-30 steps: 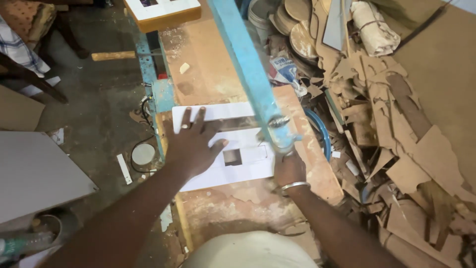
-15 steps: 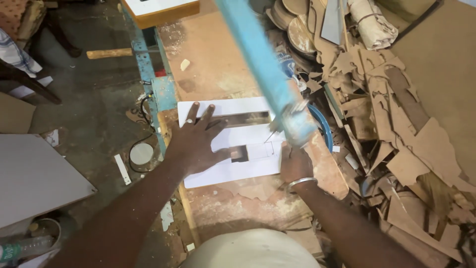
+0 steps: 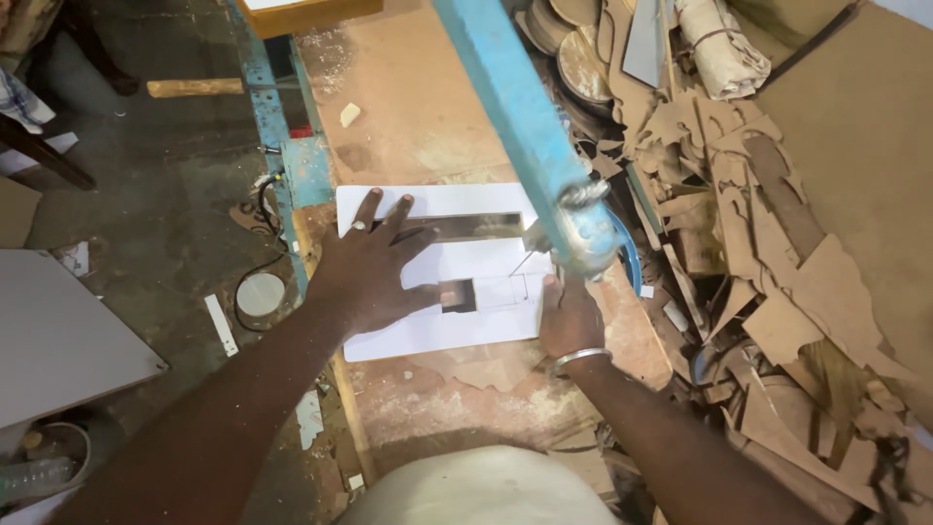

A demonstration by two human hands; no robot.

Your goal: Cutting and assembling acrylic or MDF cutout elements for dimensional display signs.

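A white flat board (image 3: 437, 331) lies on the brown saw table (image 3: 408, 107), with a long slot and a small square hole cut in it. My left hand (image 3: 374, 262) lies flat on the board's left part, fingers spread, a ring on one finger. My right hand (image 3: 571, 316) presses on the board's right edge, partly hidden under the blue saw arm (image 3: 530, 126); a metal bangle sits on that wrist. The thin saw blade (image 3: 523, 262) meets the board just left of my right hand.
A heap of brown cut-off board scraps (image 3: 777, 292) fills the right side. At the left, beyond the table's blue frame (image 3: 301, 165), the dark floor holds a grey panel (image 3: 58, 340), a round white disc (image 3: 260, 294) and a wooden stick (image 3: 194, 87).
The view has shifted slightly, with the saw arm's head lower and more to the right in the picture. Both hands stay pressed on the white board.
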